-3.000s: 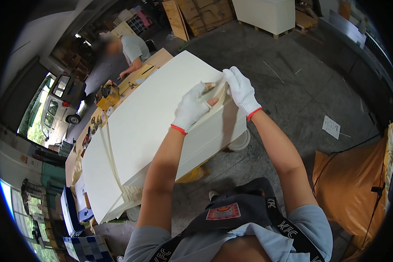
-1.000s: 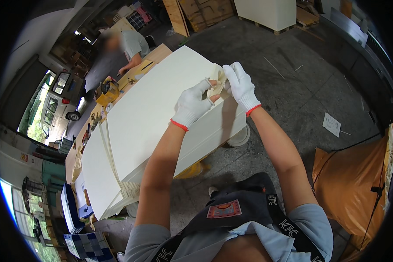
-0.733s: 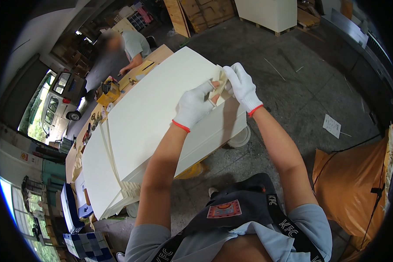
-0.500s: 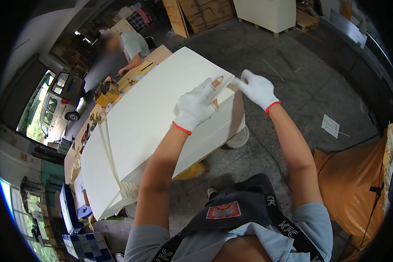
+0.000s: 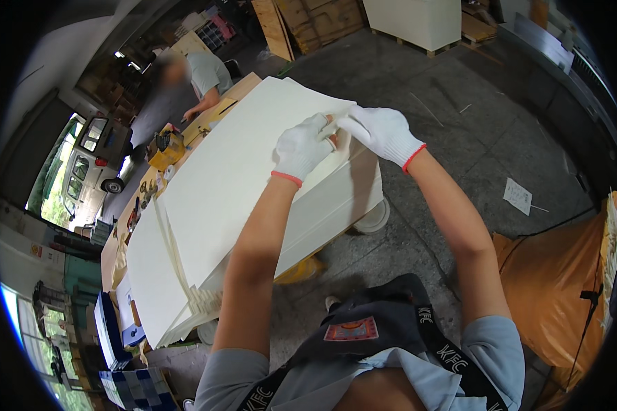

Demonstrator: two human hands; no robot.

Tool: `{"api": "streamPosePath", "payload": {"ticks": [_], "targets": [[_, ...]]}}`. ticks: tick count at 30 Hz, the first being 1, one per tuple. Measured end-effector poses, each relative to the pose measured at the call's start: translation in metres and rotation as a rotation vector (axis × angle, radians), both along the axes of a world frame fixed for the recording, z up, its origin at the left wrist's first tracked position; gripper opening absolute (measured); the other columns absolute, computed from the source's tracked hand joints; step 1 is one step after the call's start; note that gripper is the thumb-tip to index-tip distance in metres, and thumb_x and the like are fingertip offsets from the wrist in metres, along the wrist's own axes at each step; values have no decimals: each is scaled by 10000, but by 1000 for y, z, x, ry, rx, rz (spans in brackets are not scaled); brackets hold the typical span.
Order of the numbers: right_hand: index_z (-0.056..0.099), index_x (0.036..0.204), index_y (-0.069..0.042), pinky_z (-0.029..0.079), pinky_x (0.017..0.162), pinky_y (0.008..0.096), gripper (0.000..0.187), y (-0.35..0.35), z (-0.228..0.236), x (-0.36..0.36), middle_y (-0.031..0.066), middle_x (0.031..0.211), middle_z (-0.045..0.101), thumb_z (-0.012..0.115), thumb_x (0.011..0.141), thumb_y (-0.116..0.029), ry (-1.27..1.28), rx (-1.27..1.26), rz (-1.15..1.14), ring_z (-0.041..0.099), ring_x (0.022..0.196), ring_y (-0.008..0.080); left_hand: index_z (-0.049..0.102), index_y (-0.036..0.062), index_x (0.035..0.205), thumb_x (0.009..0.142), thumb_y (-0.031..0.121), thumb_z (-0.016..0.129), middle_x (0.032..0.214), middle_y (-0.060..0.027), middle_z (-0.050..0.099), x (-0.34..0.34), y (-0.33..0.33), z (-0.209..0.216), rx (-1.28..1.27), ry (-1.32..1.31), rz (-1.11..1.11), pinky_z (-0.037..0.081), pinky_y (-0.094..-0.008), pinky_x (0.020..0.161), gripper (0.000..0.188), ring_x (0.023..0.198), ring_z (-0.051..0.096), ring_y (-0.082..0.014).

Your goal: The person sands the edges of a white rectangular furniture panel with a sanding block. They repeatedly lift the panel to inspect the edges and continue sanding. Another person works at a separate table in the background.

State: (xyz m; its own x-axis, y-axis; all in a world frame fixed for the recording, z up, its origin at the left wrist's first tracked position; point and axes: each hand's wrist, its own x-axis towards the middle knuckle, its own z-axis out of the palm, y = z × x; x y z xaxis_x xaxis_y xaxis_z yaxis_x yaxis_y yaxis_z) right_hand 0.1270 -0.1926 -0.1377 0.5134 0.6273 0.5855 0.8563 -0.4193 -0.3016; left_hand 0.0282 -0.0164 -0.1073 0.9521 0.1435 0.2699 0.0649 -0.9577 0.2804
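A tall stack of large white paper sheets lies before me, its near right edge lifted and bowed. My left hand, in a white knit glove with red cuff and bare fingertips, is closed on the edge of the upper sheets. Beside it my right hand, gloved the same way, pinches those sheets close to their far right corner. The right fingertips partly hide behind the paper. Under the lifted edge the rest of the stack shows its layered side.
Cream strips lie across the stack's left part. Beyond stands a wooden worktable with a yellow box of tools; a person leans at its far end. A white bucket sits below the stack. An orange tarp-covered pile stands right.
My right hand has moved left onto the sheet corner, meeting my left hand. The upper sheets' edge has risen and curled back, exposing more of the stack's side.
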Motion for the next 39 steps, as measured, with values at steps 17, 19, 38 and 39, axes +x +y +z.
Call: {"api": "streamPosePath", "payload": {"ticks": [17,19,38,39], "targets": [[616,1034,-80,493,768,395,530,18,-10,-25,156,781,670,397,997,-560,764,406,-61,683,776,309,624,141,1327,914,342,671,1195,-161,688,-31,-3,-1,-299,32,-53,485,-349,945,461,1093,666,-298],[604,1008,-75,492,758,398,528,16,-7,-27,154,761,665,398,998,-561,767,372,-63,682,764,310,620,150,1333,931,333,651,1200,-165,685,-32,-5,-2,-337,-7,-23,479,-345,954,443,1105,659,-300],[590,1023,-92,488,771,402,525,17,-8,-28,145,792,674,385,993,-574,796,389,-78,683,790,308,611,250,1340,923,356,670,1154,-182,694,-36,-14,8,-280,99,13,503,-372,913,434,1044,676,-334],[590,1021,-91,488,769,401,523,17,-5,-29,143,789,673,388,993,-573,795,388,-83,682,790,307,609,253,1343,932,348,659,1155,-183,693,-35,-13,7,-289,85,10,502,-371,916,425,1042,676,-336]]}}
